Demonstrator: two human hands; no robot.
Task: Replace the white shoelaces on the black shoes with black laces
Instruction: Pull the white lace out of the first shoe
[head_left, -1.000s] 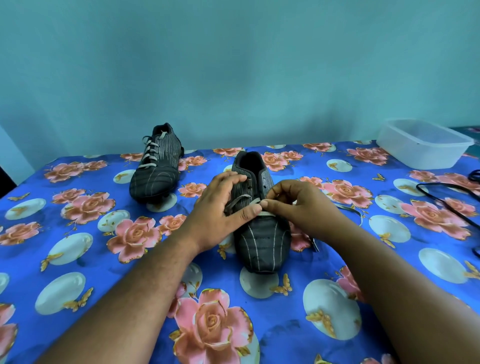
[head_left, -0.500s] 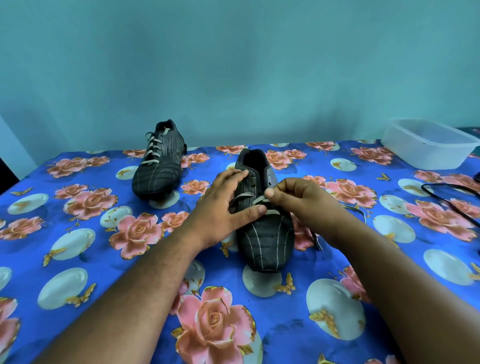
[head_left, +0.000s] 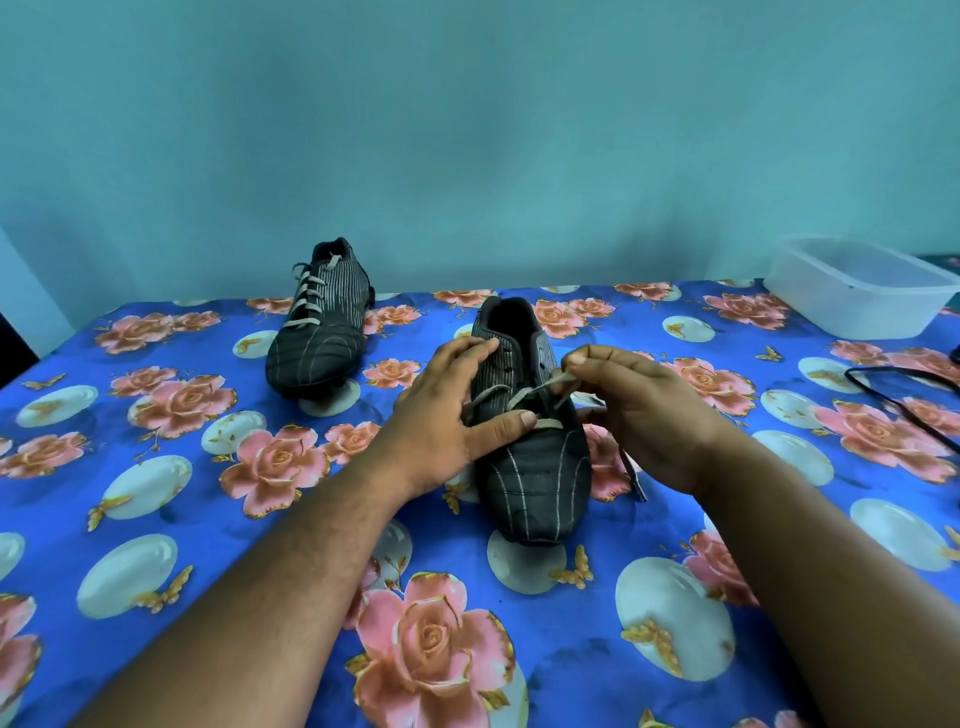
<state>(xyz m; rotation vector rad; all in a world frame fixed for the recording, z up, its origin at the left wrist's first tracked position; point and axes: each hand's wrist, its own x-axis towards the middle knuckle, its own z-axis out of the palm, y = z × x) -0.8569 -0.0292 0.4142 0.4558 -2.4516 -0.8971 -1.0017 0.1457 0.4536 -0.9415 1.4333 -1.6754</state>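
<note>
My left hand (head_left: 447, 410) rests open on the near shoe (head_left: 530, 447), thumb across it. My right hand (head_left: 644, 415) fingers pinch its white lace (head_left: 550, 387)

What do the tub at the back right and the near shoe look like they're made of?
Tub: likely translucent plastic, milky and see-through with a moulded rim. Near shoe: probably matte synthetic leather on the toe, smooth black panels with pale stitched lines; striped sides look fabric-like.

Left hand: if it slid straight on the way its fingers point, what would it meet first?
The left hand rests on the near shoe, fingers pointing right across the tongue. Going on, it would likely meet the white lace first, then the right hand pinching its loop; depth is unclear.
</note>
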